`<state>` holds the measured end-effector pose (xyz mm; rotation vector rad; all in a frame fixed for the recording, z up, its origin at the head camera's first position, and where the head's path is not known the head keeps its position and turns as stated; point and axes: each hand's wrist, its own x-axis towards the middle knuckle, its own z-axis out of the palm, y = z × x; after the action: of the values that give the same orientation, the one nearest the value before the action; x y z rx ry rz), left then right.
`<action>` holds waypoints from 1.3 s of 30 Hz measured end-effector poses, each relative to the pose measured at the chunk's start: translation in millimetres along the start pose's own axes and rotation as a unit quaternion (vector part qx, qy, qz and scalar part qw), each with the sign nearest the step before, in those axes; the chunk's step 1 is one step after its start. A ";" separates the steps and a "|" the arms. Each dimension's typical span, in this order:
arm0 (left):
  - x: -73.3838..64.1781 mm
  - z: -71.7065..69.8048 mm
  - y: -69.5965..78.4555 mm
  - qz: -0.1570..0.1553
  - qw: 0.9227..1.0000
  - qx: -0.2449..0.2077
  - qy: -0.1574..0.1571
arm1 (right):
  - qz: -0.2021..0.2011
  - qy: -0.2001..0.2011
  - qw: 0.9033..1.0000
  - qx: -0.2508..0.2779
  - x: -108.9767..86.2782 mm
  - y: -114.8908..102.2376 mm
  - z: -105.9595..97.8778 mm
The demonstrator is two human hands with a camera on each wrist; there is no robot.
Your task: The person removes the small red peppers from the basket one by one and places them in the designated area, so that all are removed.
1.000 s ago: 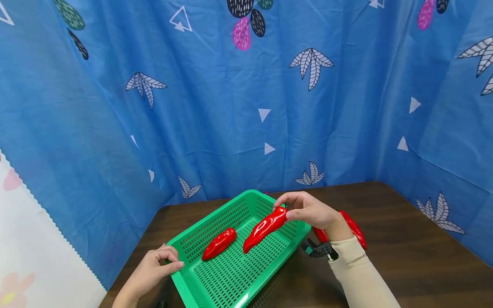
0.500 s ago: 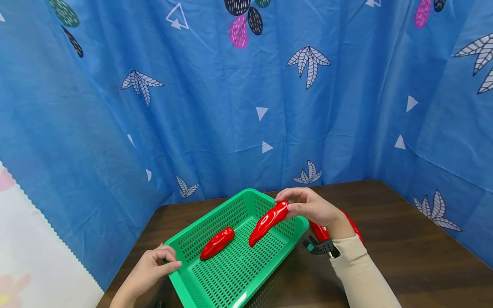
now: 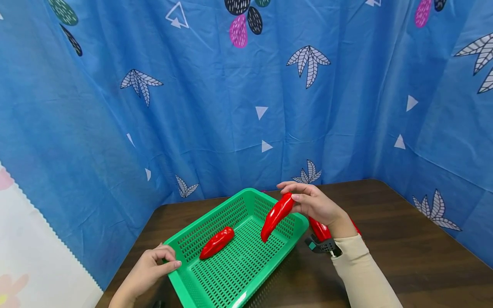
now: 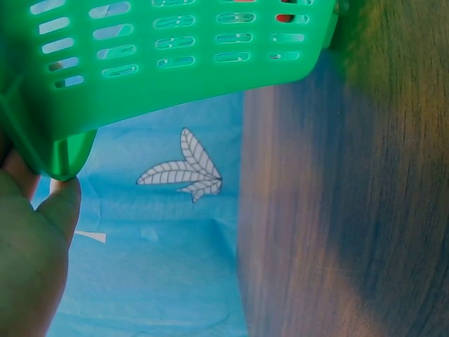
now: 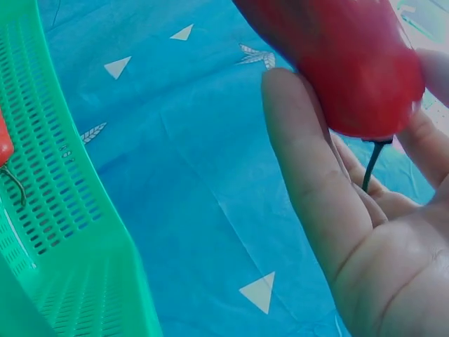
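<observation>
My left hand (image 3: 150, 271) grips the rim of a green plastic basket (image 3: 177, 282) at its left end, thumb on top. In the left wrist view that hand (image 4: 31, 246) pinches the basket's corner edge. A glossy red chili pepper (image 3: 276, 217) hangs tip-down over the basket's right end. My right hand (image 3: 317, 207) holds it at its thick end between thumb and fingers; the right wrist view shows its dark green stem (image 5: 374, 165) pointing into the palm. A second red pepper (image 3: 217, 243) lies on the basket floor, left of the middle.
On the brown wooden table (image 3: 404, 252), more red pepper (image 3: 319, 229) shows behind my right wrist, partly hidden by the arm. A blue patterned curtain (image 3: 215, 119) rises along the table's back and right edges. White flowered cloth (image 3: 34, 252) hangs at the left.
My right hand has risen slightly and moved right with the pepper, which now hangs more steeply. The left hand and the basket have kept nearly the same place.
</observation>
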<state>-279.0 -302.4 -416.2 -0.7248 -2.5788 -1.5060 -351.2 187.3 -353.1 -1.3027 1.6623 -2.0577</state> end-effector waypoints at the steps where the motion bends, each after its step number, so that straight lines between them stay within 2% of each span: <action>1: -0.2 0.0 0.6 -0.003 1.000 -0.001 0.001 | 0.003 0.008 1.000 -0.001 0.5 -0.5 0.6; 7: -1.1 0.4 2.2 -0.017 1.000 0.000 0.005 | 0.016 0.019 1.000 -0.013 3.4 -0.3 1.1; 10: -0.6 0.2 2.8 -0.010 1.000 0.004 0.005 | 0.016 0.028 0.999 -0.018 3.0 0.0 -0.1; 19: 0.6 0.6 4.4 -0.015 1.000 0.003 0.006 | 0.039 0.105 0.993 -0.033 -1.3 -2.1 -3.2; 21: 0.7 0.4 4.2 -0.008 1.000 0.006 0.004 | 0.044 0.114 0.992 -0.033 -1.5 -2.1 -4.5; 30: 1.3 -1.3 2.2 -0.004 1.000 0.004 0.002 | 0.054 0.138 0.988 -0.031 -3.4 -1.5 -11.9; 39: 0.7 -0.5 0.3 -0.001 1.000 0.004 0.002 | 0.056 0.139 0.989 -0.015 -7.1 -1.3 -16.4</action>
<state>-279.6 -302.4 -415.5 -0.7180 -2.5820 -1.4948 -358.2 203.6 -355.3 -0.9389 1.8366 -2.2349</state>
